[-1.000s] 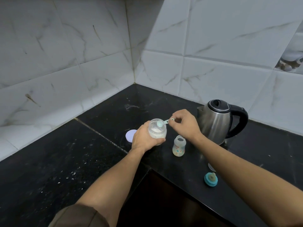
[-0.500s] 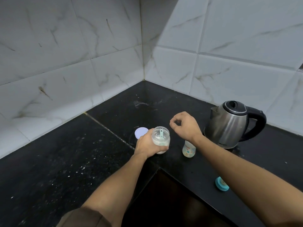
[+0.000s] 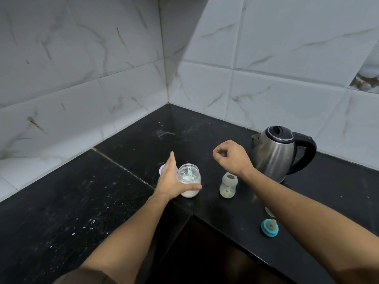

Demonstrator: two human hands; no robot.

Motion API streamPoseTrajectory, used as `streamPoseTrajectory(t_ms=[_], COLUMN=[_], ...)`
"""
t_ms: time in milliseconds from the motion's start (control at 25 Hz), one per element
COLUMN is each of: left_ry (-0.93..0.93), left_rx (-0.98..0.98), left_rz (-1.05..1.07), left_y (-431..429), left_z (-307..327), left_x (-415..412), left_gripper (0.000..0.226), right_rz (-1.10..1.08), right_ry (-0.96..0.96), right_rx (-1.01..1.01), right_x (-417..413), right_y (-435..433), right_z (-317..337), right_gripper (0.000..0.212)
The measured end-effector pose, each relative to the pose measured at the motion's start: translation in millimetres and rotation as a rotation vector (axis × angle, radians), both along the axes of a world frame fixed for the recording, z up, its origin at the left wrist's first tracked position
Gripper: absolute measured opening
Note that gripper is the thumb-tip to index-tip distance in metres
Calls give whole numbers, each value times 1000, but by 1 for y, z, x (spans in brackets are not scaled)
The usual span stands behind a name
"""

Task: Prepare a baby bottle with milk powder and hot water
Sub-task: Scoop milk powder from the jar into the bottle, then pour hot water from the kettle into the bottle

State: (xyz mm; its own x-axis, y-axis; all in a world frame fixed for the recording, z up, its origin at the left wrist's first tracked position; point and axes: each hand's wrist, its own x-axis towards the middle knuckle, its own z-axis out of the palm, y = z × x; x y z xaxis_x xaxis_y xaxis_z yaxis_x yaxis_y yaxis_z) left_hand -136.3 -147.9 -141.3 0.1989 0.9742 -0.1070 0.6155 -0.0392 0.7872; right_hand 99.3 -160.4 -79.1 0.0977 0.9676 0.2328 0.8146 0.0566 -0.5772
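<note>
A clear jar of milk powder stands on the black counter with a pale green scoop lying inside it. My left hand is at the jar's left side, fingers spread, thumb across its front. The small open baby bottle stands to the jar's right. My right hand hovers above and behind the bottle, fingers loosely curled, holding nothing. The steel kettle with a black handle sits at the right.
The jar's white lid lies behind my left hand. A teal bottle collar with its teat lies near the counter's front edge, beside a clear cap. Tiled walls meet in a corner behind the black counter.
My right hand let the scoop drop into the jar and drew back to the right. My left hand loosened from its grip on the jar and spread its fingers.
</note>
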Motion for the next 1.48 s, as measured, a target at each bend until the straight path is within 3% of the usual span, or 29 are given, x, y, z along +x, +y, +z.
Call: streamPoseTrajectory(t_ms=[200, 320, 400, 560, 800, 920, 1080, 1200, 1280, 1400, 1480], left_ry=[13, -21, 75, 374, 467, 507, 454, 370, 305, 236, 182], left_rx=[312, 165, 29, -31, -58, -110, -78, -68, -26, 49, 86], left_rz=[-119, -302, -447, -607, -639, -681, -634, -562, -479, -359, -285], left_y=[16, 21, 28, 38, 42, 38, 35, 34, 36, 39, 40], left_z=[49, 55, 48, 31, 18, 10, 3, 8, 15, 27, 31], left_x=[37, 79, 97, 119, 135, 140, 146, 152, 157, 166, 171], left_gripper=[141, 156, 158, 142, 116, 94, 63, 57, 54, 48, 45], right_rz=[-225, -354, -469, -642, -942, -954, -805, -731, -736, -776, -776], right_ry=[217, 228, 173, 157, 35, 65, 220, 366, 436, 457, 465], right_rx=[215, 322, 339, 379, 311, 88, -221, -156, -114, -78, -50], right_x=[26, 40, 55, 85, 119, 149, 189, 204, 208, 213, 218], right_y=[8, 8, 3, -9, -32, -38, -38, -34, -29, -23, -20], right_z=[23, 37, 42, 42, 39, 36, 32, 26, 21, 16, 13], right_gripper=[14, 21, 27, 22, 38, 57, 77, 77, 64, 47, 47])
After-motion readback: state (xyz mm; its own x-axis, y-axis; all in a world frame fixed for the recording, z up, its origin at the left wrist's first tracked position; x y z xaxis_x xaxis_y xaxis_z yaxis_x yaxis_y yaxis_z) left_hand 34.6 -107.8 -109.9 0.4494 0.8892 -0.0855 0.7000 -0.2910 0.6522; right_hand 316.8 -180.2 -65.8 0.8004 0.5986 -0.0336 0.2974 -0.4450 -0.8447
